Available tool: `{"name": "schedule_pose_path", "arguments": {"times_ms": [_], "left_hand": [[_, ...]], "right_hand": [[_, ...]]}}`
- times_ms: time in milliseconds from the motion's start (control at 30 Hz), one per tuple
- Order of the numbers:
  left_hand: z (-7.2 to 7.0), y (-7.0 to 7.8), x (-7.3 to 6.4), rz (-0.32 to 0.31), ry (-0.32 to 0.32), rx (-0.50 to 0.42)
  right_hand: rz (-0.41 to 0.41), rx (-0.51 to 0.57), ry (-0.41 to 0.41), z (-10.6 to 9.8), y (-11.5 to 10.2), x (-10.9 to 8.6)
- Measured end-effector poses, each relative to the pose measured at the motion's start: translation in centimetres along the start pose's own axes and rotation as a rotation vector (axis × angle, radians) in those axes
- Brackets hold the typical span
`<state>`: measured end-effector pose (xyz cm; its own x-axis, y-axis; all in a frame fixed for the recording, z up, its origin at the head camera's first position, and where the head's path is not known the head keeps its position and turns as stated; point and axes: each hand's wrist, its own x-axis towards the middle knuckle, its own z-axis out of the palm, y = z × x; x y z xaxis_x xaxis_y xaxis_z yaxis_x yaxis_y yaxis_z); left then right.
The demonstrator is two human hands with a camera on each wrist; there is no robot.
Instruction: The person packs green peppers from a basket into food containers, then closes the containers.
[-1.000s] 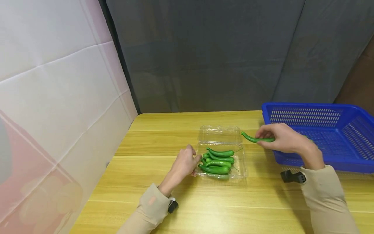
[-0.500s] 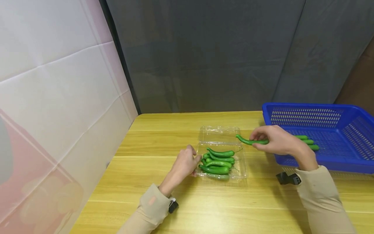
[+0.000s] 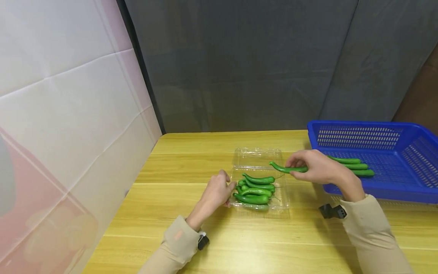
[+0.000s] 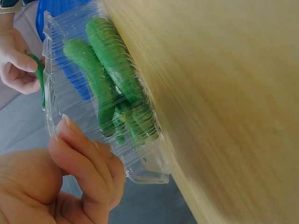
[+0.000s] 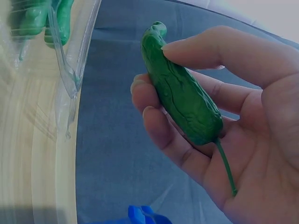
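In the head view my right hand holds a green chili pepper between thumb and fingers, just right of a clear plastic clamshell box. Up close in the right wrist view, the pepper looks wrinkled and glossy, its thin stem lying toward the palm. Several green peppers lie side by side in the box, whose lid is folded back. At the box's left edge my left hand pinches the rim with curled fingers. The left wrist view shows the fingertips against the clear plastic wall.
A blue perforated plastic basket stands at the right of the wooden table, with several green peppers inside, partly behind my right hand. Grey cloth hangs behind the table, and a pale printed sheet hangs on the left.
My right hand has carried the pepper leftward and slightly down, from the basket's edge toward the box. More peppers in the basket have come into sight. The left hand stays at the box.
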<state>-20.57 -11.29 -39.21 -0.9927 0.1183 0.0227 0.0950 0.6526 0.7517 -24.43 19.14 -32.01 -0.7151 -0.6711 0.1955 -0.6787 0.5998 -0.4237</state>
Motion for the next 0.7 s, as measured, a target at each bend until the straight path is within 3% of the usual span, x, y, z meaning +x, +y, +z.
{"name": "schedule_pose_path", "arguments": {"times_ms": [700], "left_hand": [[0.0,0.0,0.0,0.001,0.002,-0.006]], "right_hand": [[-0.114,0.019,0.008,1.6,-0.5,1.1]]}}
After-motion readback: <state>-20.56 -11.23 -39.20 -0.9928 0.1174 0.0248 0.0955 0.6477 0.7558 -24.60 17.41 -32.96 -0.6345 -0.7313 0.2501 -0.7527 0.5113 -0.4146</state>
